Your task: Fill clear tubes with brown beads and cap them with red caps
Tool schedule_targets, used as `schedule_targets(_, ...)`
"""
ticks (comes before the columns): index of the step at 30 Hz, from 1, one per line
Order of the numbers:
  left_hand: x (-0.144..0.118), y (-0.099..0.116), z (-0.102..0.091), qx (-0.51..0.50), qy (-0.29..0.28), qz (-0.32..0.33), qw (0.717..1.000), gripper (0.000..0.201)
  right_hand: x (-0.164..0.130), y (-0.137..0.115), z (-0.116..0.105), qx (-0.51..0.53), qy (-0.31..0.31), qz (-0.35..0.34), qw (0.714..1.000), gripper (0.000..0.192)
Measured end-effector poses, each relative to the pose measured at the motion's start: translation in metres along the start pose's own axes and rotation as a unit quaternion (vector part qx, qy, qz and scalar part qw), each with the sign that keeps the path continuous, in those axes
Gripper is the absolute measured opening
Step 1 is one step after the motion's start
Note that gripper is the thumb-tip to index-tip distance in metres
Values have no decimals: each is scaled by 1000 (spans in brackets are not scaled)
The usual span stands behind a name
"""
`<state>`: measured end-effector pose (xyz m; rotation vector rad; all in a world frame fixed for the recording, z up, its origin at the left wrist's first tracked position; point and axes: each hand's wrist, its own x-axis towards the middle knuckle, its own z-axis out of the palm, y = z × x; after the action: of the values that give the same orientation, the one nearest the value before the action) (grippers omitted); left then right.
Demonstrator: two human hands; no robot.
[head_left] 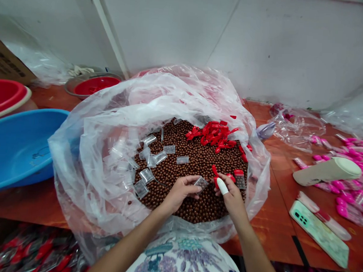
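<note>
Close up, both hands work over a heap of small brown balls (198,165) lying in a wide, opened clear plastic bag (115,120). Left hand (180,191): fingers curled, pinching a small clear packet (201,183) at its near edge, packet resting just above the balls. Right hand (231,193): fingers bent around a red scoop (216,175), with a white cover (222,186) on one finger; the hand is just beside the packet, whether touching it I cannot tell.

Around them: loose clear packets (148,166) scattered on the left of the heap, a pile of red scoops (213,134) at its far side, a small red-capped container (239,179) just right of the right hand. The bag's bunched rim stands up all round the heap.

On the brown table (274,222): blue basin (13,147) and red basin (4,96) at left, a red-lined bowl (94,84) behind. At right, pink items (352,177), a pale cylinder (328,171), a phone (318,232) near the edge.
</note>
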<state>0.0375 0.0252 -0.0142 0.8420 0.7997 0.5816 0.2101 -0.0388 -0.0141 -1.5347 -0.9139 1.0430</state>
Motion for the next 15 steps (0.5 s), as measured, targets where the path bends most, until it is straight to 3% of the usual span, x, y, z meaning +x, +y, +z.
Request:
schedule_targets(10,-3,-2,-4,-85,-29,-22,996,39,-1,-4,6,17,-23,-23,999,41)
schedule_targets(15,-5,-2,-1,-91,-43,-19,995,35,-1,-12,10,-10,-33,-43,999,28)
